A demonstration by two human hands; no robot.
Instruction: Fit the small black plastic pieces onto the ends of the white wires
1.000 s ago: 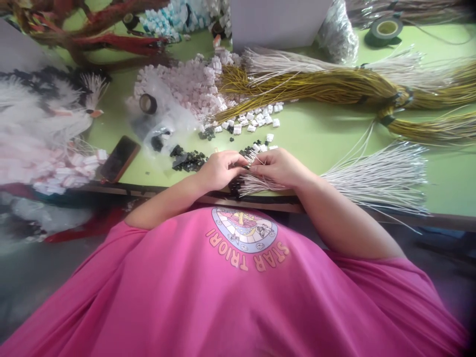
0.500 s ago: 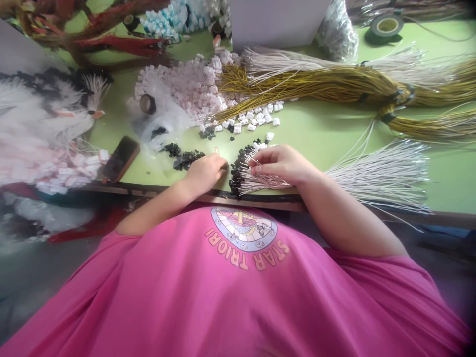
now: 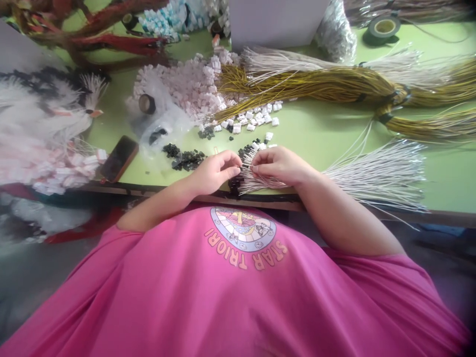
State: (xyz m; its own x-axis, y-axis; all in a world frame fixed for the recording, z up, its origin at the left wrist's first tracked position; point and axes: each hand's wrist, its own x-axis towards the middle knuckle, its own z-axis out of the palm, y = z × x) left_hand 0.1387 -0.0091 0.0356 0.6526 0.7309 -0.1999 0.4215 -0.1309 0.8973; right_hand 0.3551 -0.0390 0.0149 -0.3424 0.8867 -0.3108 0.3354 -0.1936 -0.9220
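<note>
Head view: L hand [image 3: 213,173] & R hand [image 3: 280,166] pinch thin white wires [image 3: 372,174] w/ black-capped ends.

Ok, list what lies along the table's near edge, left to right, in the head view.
Phone → black connectors → left hand → right hand → white wires.

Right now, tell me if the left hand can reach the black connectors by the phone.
Probably yes. The black connectors lie on the table just beside the left hand, with nothing between, though it is pinching the white wires.
</note>
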